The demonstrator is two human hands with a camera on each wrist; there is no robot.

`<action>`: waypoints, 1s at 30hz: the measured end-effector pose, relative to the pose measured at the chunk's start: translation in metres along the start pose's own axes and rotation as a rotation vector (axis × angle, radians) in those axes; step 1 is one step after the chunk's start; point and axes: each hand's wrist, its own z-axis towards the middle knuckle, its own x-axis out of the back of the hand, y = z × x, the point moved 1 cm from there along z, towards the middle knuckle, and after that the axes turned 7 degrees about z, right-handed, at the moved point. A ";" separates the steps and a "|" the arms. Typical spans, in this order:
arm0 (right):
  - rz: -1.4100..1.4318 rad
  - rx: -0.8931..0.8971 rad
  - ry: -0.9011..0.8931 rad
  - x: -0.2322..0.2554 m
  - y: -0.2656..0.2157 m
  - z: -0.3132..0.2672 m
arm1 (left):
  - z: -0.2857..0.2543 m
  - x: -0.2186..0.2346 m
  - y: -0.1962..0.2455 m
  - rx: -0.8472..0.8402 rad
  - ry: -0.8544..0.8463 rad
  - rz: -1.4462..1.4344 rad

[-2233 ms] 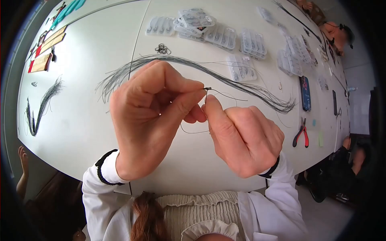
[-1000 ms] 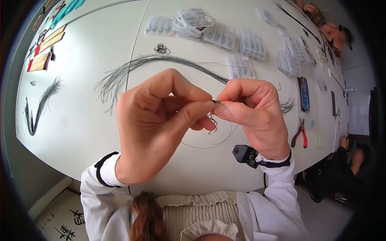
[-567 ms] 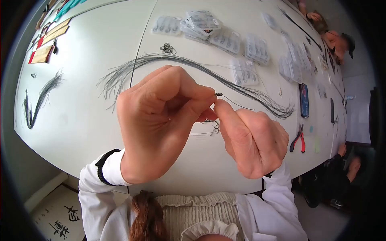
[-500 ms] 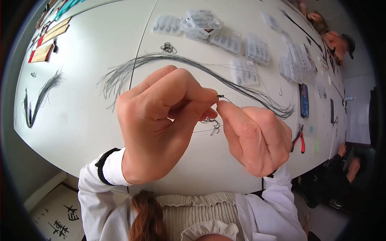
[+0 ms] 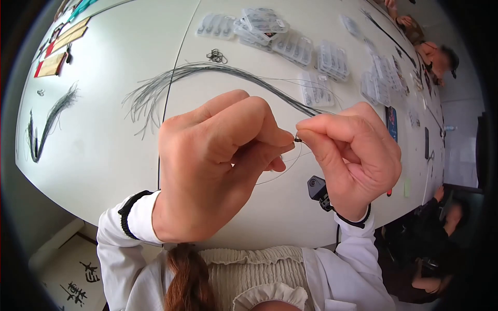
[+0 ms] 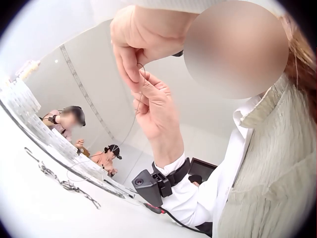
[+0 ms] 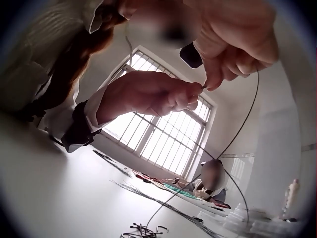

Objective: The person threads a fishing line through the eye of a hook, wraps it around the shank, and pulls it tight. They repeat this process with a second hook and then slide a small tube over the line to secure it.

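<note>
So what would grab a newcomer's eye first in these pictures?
Probably the two hands in the middle, left hand and right hand, meeting almost fingertip to fingertip at a tiny dark piece. Next, the long bundle of grey strands curving across the table beyond them. Behind it, clear plastic boxes lie in a loose pile.

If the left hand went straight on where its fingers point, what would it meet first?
Probably the right hand, at its fingertips, just past the small dark piece between them; depth is hard to judge.
</note>
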 end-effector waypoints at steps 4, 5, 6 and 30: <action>0.271 -0.310 -0.041 0.003 0.000 0.001 | 0.000 -0.001 -0.001 0.059 -0.014 -0.085; 0.271 -0.310 -0.039 0.003 0.002 0.000 | 0.000 -0.001 -0.001 0.061 -0.018 -0.097; 0.404 -0.404 -0.057 0.003 0.005 -0.001 | 0.000 -0.001 0.000 0.063 -0.021 -0.109; 0.116 -0.032 0.041 -0.019 0.010 -0.013 | 0.004 -0.003 -0.007 0.340 0.083 -0.482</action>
